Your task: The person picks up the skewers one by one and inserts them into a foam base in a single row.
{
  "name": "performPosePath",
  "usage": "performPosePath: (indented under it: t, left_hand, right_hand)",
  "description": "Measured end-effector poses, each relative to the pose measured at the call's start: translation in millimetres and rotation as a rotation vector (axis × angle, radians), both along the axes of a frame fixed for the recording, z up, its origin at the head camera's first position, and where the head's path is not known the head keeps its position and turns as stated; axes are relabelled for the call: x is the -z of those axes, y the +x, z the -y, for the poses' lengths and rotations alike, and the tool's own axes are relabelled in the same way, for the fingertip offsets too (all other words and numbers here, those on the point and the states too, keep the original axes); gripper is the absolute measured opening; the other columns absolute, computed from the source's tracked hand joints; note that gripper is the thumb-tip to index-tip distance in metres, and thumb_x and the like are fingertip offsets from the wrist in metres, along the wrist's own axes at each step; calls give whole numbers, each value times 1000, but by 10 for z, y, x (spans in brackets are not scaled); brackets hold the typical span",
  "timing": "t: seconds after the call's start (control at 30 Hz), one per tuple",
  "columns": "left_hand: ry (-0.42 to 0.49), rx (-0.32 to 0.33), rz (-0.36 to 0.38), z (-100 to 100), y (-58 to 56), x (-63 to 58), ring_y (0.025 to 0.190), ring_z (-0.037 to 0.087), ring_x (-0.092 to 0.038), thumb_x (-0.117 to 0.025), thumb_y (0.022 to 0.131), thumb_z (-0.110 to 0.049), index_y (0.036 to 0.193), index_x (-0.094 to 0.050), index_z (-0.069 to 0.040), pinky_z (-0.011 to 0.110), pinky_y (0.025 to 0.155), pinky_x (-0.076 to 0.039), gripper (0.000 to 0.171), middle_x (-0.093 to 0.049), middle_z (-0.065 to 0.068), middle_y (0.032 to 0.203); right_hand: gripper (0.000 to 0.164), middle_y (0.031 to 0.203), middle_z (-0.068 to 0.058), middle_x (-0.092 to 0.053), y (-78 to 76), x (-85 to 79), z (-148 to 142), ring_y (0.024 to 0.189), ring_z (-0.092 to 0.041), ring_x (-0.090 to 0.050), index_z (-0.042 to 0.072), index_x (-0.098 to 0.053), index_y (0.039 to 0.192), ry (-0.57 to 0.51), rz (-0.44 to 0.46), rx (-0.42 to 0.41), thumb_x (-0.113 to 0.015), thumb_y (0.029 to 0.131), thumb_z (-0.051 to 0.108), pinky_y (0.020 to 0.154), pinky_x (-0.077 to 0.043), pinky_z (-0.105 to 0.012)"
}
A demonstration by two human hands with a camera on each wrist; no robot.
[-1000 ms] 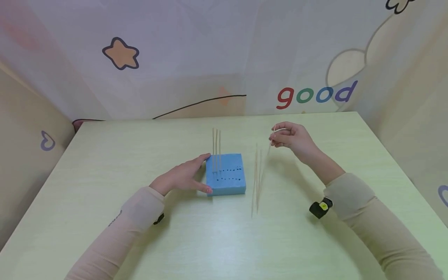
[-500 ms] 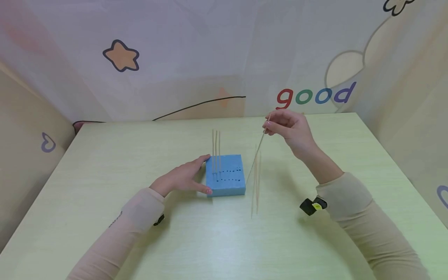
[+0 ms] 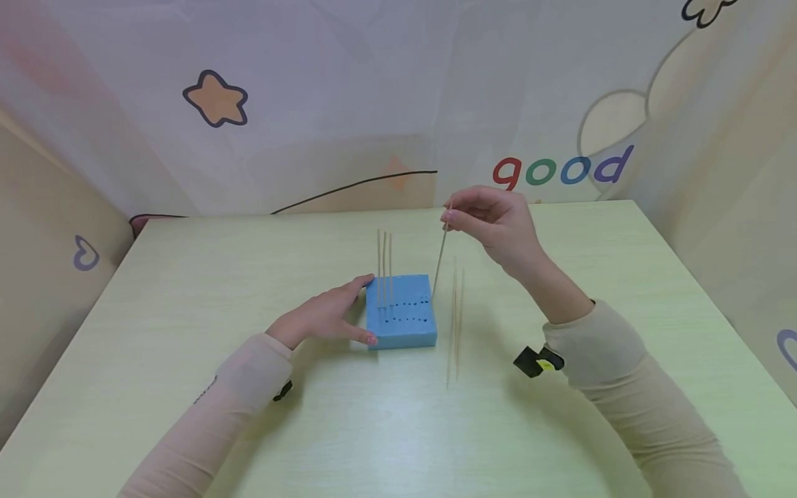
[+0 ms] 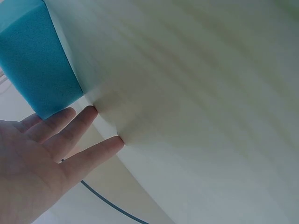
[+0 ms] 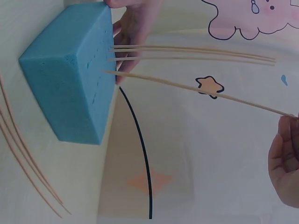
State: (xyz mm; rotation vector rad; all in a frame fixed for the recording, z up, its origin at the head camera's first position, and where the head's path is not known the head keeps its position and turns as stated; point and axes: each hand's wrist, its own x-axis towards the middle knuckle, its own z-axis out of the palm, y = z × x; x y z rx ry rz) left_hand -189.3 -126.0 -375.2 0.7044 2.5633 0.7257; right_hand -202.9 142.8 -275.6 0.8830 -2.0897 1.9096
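Note:
A blue foam block (image 3: 401, 287) with rows of small holes in its top lies on the table. Three thin wooden skewers (image 3: 385, 266) stand upright at its left part. My left hand (image 3: 320, 315) holds the block's left end, thumb at the front corner and index finger at the back. In the left wrist view, the other fingers (image 4: 77, 128) stretch out straight beside the block. My right hand (image 3: 495, 228) pinches another skewer (image 3: 441, 252) near its upper end, above and right of the block. In the right wrist view, that skewer's lower tip overlaps the holed face.
Several loose skewers (image 3: 454, 325) lie on the table (image 3: 280, 443) just right of the block. A printed curtain (image 3: 349, 104) hangs behind the table's far edge, with more fabric at both sides.
My right hand has moved left and up with the skewer, from beyond the loose skewers to the block's right edge, and the skewer now hangs steeper. The left hand has stayed put.

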Motion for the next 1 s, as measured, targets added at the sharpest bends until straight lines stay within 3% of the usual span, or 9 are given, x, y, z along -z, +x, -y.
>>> performPosePath:
  t: [0.23, 0.37, 0.53, 1.0]
  left_hand:
    - [-2, 7, -4, 12, -6, 13, 128, 30, -34, -74, 67, -51, 146, -9, -7, 43, 104, -29, 111, -27, 15, 145]
    - [-2, 1, 1, 13, -5, 11, 129, 29, -33, -75, 67, -51, 146, -10, -7, 43, 104, -28, 111, -27, 14, 146]
    - [-10, -1, 0, 9, -3, 3, 130, 29, -31, -74, 67, -51, 146, -10, -8, 43, 105, -27, 111, -26, 14, 146]
    - [-11, -1, 3, 11, -14, 10, 131, 29, -29, -74, 67, -53, 146, -9, -8, 43, 106, -25, 111, -24, 14, 147]
  right_hand:
    - [16, 80, -10, -66, 17, -9, 160, 72, -16, -63, -11, -63, 90, 23, -170, -3, -67, 81, 2, 73, -52, -26]
    - [11, 80, -14, -65, 28, 7, 235, 72, -13, -62, -11, -63, 89, 44, -228, 3, -65, 80, -5, 71, -52, -25]
    - [12, 81, -19, -65, 53, 14, 310, 73, -11, -62, -11, -64, 88, 71, -252, 4, -63, 77, -13, 71, -52, -25]
    - [8, 80, -19, -65, 28, 93, 462, 71, -11, -61, -12, -64, 86, 58, -308, -32, -63, 77, -12, 69, -52, -26]
